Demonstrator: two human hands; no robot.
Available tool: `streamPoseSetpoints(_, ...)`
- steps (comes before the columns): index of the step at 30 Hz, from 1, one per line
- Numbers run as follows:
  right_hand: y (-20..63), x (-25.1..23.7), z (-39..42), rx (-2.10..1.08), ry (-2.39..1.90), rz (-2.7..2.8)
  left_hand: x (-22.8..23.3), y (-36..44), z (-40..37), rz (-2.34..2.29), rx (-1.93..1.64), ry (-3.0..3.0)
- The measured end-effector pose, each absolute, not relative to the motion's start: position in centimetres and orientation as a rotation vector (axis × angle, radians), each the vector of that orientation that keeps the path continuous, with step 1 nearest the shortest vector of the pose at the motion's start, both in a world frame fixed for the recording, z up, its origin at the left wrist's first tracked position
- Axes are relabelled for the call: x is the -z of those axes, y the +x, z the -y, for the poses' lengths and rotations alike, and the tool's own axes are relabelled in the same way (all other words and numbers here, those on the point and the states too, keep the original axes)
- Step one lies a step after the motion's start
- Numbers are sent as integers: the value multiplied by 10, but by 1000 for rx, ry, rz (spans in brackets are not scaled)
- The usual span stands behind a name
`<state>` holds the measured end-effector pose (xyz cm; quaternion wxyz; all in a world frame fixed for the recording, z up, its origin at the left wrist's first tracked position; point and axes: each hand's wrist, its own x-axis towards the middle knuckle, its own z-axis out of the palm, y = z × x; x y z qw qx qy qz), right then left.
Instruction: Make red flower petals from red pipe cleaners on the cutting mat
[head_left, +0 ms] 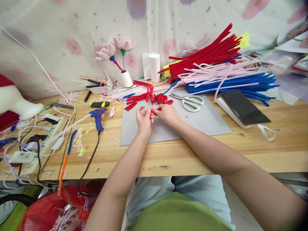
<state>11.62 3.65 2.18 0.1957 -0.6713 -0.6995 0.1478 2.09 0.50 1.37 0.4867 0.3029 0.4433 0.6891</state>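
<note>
My left hand (143, 120) and my right hand (166, 114) meet over the grey cutting mat (207, 122). Both pinch a short red pipe cleaner piece (156, 111) between their fingertips. Just beyond my fingers lies a heap of bent red pipe cleaner pieces (154, 95). White-handled scissors (190, 102) rest on the mat to the right of my right hand.
Bundles of red (207, 54), pink (216, 72) and blue pipe cleaners (235, 84) lie at the back right. A phone (244, 107) sits on a white case. A blue glue gun (98, 118), power strip (36, 144) and cables crowd the left. Pipe-cleaner flowers (115, 48) stand in a small vase.
</note>
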Motion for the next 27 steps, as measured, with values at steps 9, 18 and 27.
streamPoseSetpoints(9, 120, -21, -44, -678, -1780, 1906, -13, 7, -12, -1048, -1677, 895)
streamPoseSetpoints(18, 124, -17, -45, -813, -1325, 2013, -9, -11, -20, -1259, -1476, 889)
streamPoseSetpoints(27, 115, -11, -37, -425, -1590, 2103, 4, -1, -17, -1475, -1579, 1168)
